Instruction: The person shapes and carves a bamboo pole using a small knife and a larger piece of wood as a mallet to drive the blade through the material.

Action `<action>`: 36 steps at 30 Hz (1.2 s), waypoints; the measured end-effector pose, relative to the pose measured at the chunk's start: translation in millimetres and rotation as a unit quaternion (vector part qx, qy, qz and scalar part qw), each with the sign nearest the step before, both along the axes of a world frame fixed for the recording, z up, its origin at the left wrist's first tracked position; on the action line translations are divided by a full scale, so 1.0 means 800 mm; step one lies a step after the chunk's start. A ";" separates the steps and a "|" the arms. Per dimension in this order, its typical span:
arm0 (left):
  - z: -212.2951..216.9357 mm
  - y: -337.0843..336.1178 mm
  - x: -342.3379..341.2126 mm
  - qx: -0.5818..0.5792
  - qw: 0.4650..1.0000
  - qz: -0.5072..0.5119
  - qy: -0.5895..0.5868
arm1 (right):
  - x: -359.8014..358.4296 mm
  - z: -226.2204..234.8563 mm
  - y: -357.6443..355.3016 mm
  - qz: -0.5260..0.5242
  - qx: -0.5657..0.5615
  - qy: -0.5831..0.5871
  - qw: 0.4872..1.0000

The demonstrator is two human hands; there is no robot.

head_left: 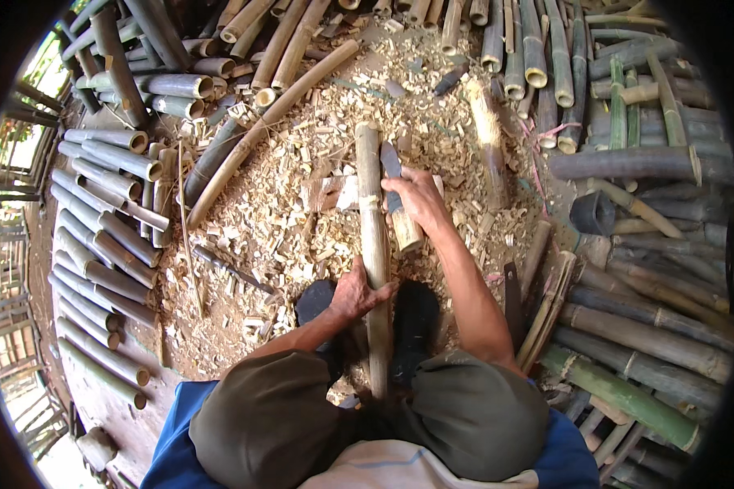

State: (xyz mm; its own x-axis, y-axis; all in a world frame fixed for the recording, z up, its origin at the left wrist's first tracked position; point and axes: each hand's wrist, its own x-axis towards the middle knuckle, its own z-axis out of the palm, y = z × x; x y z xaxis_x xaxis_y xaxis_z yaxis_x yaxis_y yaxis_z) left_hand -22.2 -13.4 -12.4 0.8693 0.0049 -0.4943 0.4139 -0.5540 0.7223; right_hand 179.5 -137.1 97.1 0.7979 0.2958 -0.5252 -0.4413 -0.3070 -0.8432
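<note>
A long pale bamboo pole (pixel 373 232) runs away from me between my knees, its far part lying across a low wooden block (pixel 322 194). My left hand (pixel 362 293) is wrapped round the pole's near half, thumb across the top. On the pole's right side, my right hand (pixel 417 197) grips a knife (pixel 391 160) with a dark blade pointing away from me. A thick pale wooden piece (pixel 406 232) sticks out below that hand in line with the blade; it looks like the handle. Whether the blade touches the pole I cannot tell.
Wood shavings (pixel 302 147) cover the ground. Cut bamboo lengths (pixel 106 244) lie stacked at left, with more bamboo (pixel 644 326) at right. A partly stripped log (pixel 489 138) and a long curved pole (pixel 261 130) lie beyond. A saw-like blade (pixel 513 301) stands by my right forearm.
</note>
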 end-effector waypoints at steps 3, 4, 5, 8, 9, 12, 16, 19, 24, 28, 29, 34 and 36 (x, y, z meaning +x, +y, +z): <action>0.010 -0.007 0.012 -0.021 0.999 -0.026 0.000 | -0.014 -0.040 -0.023 -0.044 0.052 -0.030 0.997; -0.026 0.014 -0.003 0.010 0.997 -0.023 -0.078 | -0.019 -0.035 -0.002 -0.049 0.124 0.003 0.991; -0.033 0.017 -0.009 0.014 0.995 -0.012 -0.095 | -0.032 -0.008 0.003 -0.038 0.130 0.015 0.991; -0.018 -0.011 0.006 -0.027 0.998 -0.045 -0.033 | 0.002 -0.076 -0.023 -0.094 0.045 -0.123 0.987; -0.024 -0.003 0.005 -0.055 0.997 -0.027 -0.046 | 0.020 -0.083 -0.017 -0.057 0.023 -0.120 0.991; 0.007 0.004 0.016 -0.034 0.999 -0.016 0.003 | 0.039 -0.048 -0.022 0.059 0.010 -0.041 0.997; 0.005 0.018 0.018 -0.215 0.975 -0.010 -0.059 | 0.003 -0.009 -0.032 -0.004 0.111 -0.038 0.993; 0.018 0.028 0.011 -0.422 0.904 0.064 0.019 | -0.055 0.019 -0.047 -0.068 0.219 -0.023 0.973; 0.007 0.031 0.009 -0.416 0.902 0.065 0.095 | -0.108 0.026 -0.080 0.001 0.066 -0.063 0.996; 0.017 0.028 0.010 -0.446 0.887 0.087 0.081 | -0.109 0.017 -0.071 0.089 -0.016 -0.162 0.983; 0.017 0.028 0.009 -0.443 0.889 0.084 0.076 | -0.111 0.015 -0.068 0.104 -0.037 -0.192 0.975; 0.020 0.029 0.006 -0.433 0.896 0.086 0.048 | -0.114 0.001 -0.037 0.129 -0.117 -0.307 0.936; 0.023 0.033 0.003 -0.419 0.904 0.082 0.040 | -0.099 0.023 -0.016 0.167 -0.161 -0.249 0.940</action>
